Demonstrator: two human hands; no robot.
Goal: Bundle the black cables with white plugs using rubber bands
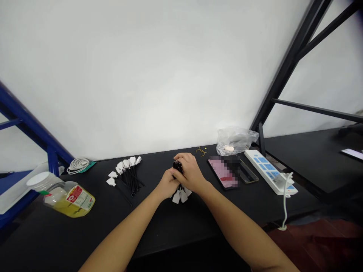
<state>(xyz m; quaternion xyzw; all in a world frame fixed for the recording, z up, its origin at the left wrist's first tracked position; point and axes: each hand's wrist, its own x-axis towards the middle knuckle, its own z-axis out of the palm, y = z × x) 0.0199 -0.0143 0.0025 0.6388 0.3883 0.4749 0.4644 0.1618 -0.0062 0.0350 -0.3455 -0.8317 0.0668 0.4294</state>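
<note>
Apparently to keep the black sticks point(177, 166) bunched, left hand point(166, 184) and right hand point(192, 175) clasp them, white ends point(183, 196) facing the front edge of the desk point(160, 230).

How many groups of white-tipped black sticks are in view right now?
2: a bunch clasped between the left hand and right hand, and a loose pile to their left on the black table. The hands partly hide the bunch.

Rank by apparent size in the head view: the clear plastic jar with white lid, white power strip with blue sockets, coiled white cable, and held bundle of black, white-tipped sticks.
1. Clear plastic jar
2. White power strip
3. Coiled white cable
Unranked: held bundle of sticks, partly hidden by the left hand and right hand.
</note>
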